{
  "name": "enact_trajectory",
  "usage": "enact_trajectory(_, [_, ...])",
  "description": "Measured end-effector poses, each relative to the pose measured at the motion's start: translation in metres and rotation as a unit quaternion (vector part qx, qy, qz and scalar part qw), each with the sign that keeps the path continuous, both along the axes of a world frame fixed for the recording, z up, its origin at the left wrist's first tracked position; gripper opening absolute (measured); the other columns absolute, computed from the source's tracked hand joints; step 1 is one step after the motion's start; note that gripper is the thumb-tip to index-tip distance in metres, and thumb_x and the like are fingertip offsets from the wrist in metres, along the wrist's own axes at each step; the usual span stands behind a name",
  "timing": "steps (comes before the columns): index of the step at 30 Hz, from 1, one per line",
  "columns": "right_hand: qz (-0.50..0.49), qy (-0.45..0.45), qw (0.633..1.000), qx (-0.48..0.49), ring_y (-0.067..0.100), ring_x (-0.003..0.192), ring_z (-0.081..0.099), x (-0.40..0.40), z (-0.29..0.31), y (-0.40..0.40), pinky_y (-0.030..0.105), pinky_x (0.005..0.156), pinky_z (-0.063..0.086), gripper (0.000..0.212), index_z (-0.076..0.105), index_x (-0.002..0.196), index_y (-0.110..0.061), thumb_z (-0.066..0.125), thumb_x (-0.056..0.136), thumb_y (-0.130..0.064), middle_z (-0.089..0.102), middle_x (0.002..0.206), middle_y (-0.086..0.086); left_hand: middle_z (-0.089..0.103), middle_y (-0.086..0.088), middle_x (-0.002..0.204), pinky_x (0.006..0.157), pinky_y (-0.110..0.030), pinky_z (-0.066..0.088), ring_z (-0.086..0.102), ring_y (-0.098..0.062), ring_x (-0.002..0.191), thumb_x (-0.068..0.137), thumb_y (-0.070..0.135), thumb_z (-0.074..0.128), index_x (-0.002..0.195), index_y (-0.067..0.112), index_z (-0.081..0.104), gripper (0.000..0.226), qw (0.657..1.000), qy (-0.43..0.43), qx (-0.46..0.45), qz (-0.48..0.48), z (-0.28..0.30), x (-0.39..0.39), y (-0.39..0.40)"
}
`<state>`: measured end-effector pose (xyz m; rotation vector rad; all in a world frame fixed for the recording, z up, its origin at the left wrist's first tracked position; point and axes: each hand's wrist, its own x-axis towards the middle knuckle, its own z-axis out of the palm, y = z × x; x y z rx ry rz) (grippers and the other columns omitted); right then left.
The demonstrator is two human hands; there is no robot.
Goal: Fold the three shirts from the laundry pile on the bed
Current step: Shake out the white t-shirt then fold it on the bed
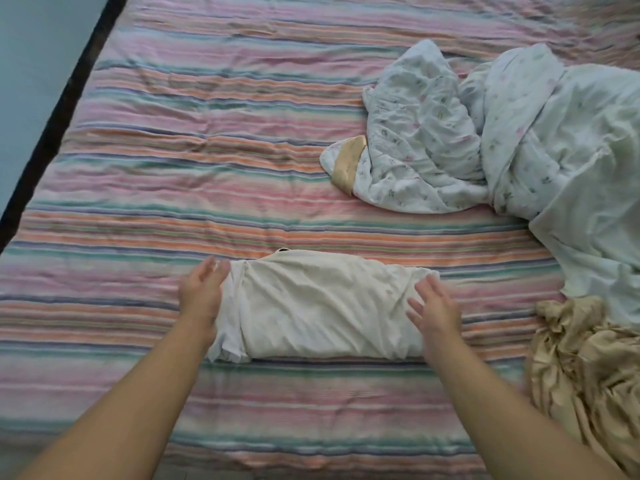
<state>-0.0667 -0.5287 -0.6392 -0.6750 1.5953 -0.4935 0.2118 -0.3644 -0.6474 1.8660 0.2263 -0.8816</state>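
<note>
A cream-white shirt (322, 306) lies folded into a wide rectangle on the striped bedspread (173, 150), its collar edge at the far side. My left hand (202, 292) is at the shirt's left end, fingers straight, holding nothing. At the shirt's right end my right hand (434, 311) has spread, straight fingers over the fabric. A crumpled beige garment (585, 379) lies at the right. A pale floral garment with a tan band (412, 147) lies rumpled farther back on the right.
A large pale floral cloth (571, 140) is heaped along the right side of the bed. The bed's dark edge (59, 109) runs diagonally at the left, with a pale blue wall beyond it.
</note>
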Motion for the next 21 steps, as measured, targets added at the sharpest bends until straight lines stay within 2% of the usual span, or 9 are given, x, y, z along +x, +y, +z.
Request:
enact_trajectory(1, [0.103,0.057,0.992,-0.036,0.024,0.128,0.052,0.004,-0.002,0.012,0.041,0.106,0.044,0.056,0.041,0.149,-0.022,0.060,0.096,-0.031,0.048,0.150,0.004,0.046,-0.002,0.146,0.108,-0.046,0.040,0.047,-0.024,0.131,0.082,0.038,0.071,0.143,0.020,0.042,0.070,0.997,-0.044,0.041,-0.053,-0.006,-0.006,0.006])
enact_trajectory(3, [0.333,0.131,0.930,-0.084,0.020,0.145,0.033,0.011,-0.008,0.037,0.040,0.118,0.031,0.074,0.031,0.154,-0.031,0.066,0.089,-0.044,0.033,0.160,-0.001,0.044,-0.003,0.148,0.107,-0.051,0.040,0.044,-0.026,0.134,0.066,0.057,0.079,0.144,0.026,0.038,0.094,0.982,-0.073,0.114,-0.135,-0.017,-0.016,0.019])
enact_trajectory(6, [0.585,0.230,0.769,-0.121,0.025,0.154,-0.003,0.016,-0.026,0.061,0.049,0.122,0.013,0.087,-0.002,0.155,-0.046,0.052,0.088,-0.063,-0.010,0.167,-0.004,0.042,-0.007,0.148,0.106,-0.056,0.038,0.039,-0.033,0.136,0.041,0.074,0.080,0.142,0.028,0.031,0.122,0.968,-0.058,0.204,-0.133,-0.038,-0.021,0.032])
enact_trajectory(9, [0.685,0.294,0.627,-0.228,0.034,0.151,-0.019,0.030,-0.036,0.074,0.061,0.119,0.002,0.089,-0.016,0.151,-0.047,0.045,0.090,-0.064,-0.029,0.162,0.000,0.018,-0.017,0.158,0.116,-0.055,0.020,0.013,-0.037,0.146,0.051,0.055,0.086,0.152,0.013,0.008,0.134,0.952,-0.041,0.298,-0.060,-0.052,-0.026,0.031])
enact_trajectory(12, [0.736,0.310,0.566,-0.206,0.034,0.151,-0.021,0.044,-0.045,0.077,0.066,0.118,-0.001,0.081,-0.014,0.153,-0.041,0.038,0.094,-0.062,-0.027,0.163,0.001,0.011,-0.021,0.159,0.118,-0.052,0.016,0.009,-0.037,0.147,0.052,0.052,0.087,0.152,0.010,0.003,0.136,0.939,-0.041,0.338,-0.048,-0.061,-0.029,0.032])
enact_trajectory(14, [0.758,0.303,0.562,-0.133,0.034,0.151,-0.018,0.048,-0.049,0.075,0.065,0.118,0.001,0.078,-0.011,0.155,-0.038,0.037,0.097,-0.059,-0.025,0.164,0.001,0.025,-0.023,0.153,0.111,-0.051,0.031,0.030,-0.040,0.139,0.055,0.043,0.088,0.148,0.008,0.019,0.122,0.940,-0.031,0.336,-0.052,-0.064,-0.031,0.036])
enact_trajectory(16, [0.748,0.296,0.584,-0.112,0.034,0.152,-0.013,0.050,-0.047,0.073,0.061,0.120,0.004,0.077,-0.006,0.156,-0.035,0.039,0.098,-0.056,-0.018,0.166,0.002,0.051,-0.019,0.134,0.089,-0.045,0.051,0.056,-0.038,0.113,0.059,0.025,0.088,0.134,0.005,0.043,0.089,0.963,-0.004,0.271,-0.007,-0.062,-0.031,0.039])
enact_trajectory(19, [0.650,0.254,0.704,-0.128,0.026,0.154,0.002,0.052,-0.031,0.077,0.044,0.125,0.010,0.072,0.007,0.158,-0.028,0.040,0.099,-0.050,0.005,0.167,0.002,0.067,-0.016,0.104,0.062,-0.034,0.054,0.065,-0.030,0.078,0.063,0.000,0.080,0.106,-0.001,0.061,0.047,0.979,0.090,0.153,0.095,-0.041,-0.031,0.034])
enact_trajectory(21, [0.550,0.194,0.805,-0.108,0.019,0.150,0.021,0.052,-0.017,0.084,0.037,0.122,0.022,0.067,0.023,0.156,-0.023,0.045,0.098,-0.049,0.026,0.162,-0.004,0.072,-0.016,0.094,0.064,-0.041,0.058,0.067,-0.029,0.073,0.060,-0.004,0.078,0.085,0.005,0.066,0.029,0.986,0.078,0.126,0.081,-0.022,-0.041,0.024])
